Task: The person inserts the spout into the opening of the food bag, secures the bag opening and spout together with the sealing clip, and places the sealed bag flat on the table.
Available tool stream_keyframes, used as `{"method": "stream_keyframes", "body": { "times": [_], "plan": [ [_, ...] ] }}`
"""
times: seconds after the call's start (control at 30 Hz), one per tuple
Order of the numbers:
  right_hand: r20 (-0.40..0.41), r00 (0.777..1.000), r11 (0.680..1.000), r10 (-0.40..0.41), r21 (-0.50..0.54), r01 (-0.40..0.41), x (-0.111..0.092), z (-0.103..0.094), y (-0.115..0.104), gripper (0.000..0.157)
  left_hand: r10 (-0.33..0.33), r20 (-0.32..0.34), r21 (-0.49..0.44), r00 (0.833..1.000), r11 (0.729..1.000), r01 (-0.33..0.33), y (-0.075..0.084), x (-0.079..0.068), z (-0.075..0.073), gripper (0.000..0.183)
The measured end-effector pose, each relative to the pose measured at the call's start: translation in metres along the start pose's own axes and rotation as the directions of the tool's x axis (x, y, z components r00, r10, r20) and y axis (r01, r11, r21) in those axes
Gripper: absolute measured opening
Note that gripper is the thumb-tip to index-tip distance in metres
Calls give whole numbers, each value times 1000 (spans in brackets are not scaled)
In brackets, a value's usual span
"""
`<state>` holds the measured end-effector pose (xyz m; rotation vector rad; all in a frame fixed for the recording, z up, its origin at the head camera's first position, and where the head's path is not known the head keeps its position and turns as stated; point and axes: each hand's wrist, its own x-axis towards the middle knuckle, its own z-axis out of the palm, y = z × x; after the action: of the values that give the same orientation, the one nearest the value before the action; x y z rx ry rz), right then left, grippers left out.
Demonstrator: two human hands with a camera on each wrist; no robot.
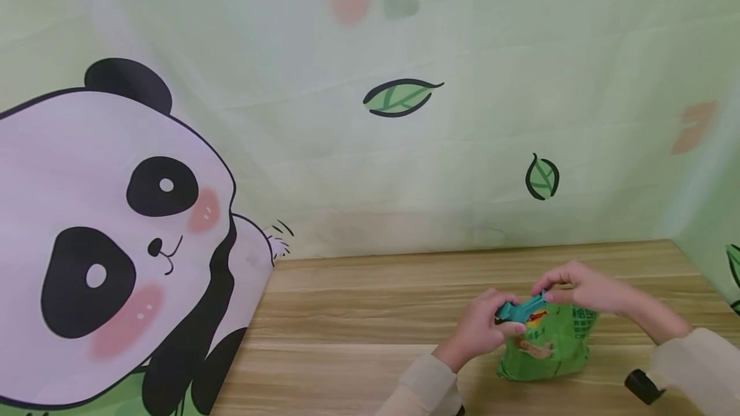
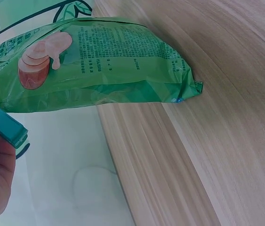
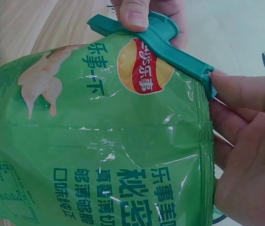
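Observation:
A green chip bag [image 1: 546, 355] stands on the wooden table at the right, its sealed top edge upward. Across one corner of that edge lies a teal bag clip [image 3: 170, 49], slanted over the bag by the round logo. My left hand [image 1: 476, 326] grips the clip's wide end, thumb in front and fingers behind. At the clip's narrow end, my right hand [image 1: 586, 286] pinches with thumb and forefinger, its other fingers behind the bag's top edge. The left wrist view shows the bag's printed back, with the clip [image 2: 5, 122] in the left hand.
The wooden table [image 1: 347, 313] meets a pale green cloth backdrop [image 1: 462, 198] along its back edge. A large printed panda [image 1: 115, 223] covers the cloth on the left. A black band [image 1: 643, 385] shows by the right sleeve.

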<state>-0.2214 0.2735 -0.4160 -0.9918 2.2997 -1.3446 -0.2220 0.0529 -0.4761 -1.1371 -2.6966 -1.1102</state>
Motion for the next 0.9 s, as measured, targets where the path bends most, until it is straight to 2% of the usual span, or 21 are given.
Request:
{"method": "stream_keyframes", "body": {
  "times": [0.33, 0.67, 0.9],
  "plan": [
    [27, 999, 999, -26, 41, 24, 1, 1, -1, 20, 30, -12, 29, 999, 999, -30, 0, 0, 0, 28],
    [-19, 999, 999, -25, -24, 25, 4, 3, -1, 14, 33, -16, 28, 999, 999, -32, -1, 0, 1, 29],
    [55, 998, 996, -35, 80, 31, 2, -4, -1, 19, 56, -11, 88, 998, 995, -55, 1, 0, 2, 28]
  ]
}}
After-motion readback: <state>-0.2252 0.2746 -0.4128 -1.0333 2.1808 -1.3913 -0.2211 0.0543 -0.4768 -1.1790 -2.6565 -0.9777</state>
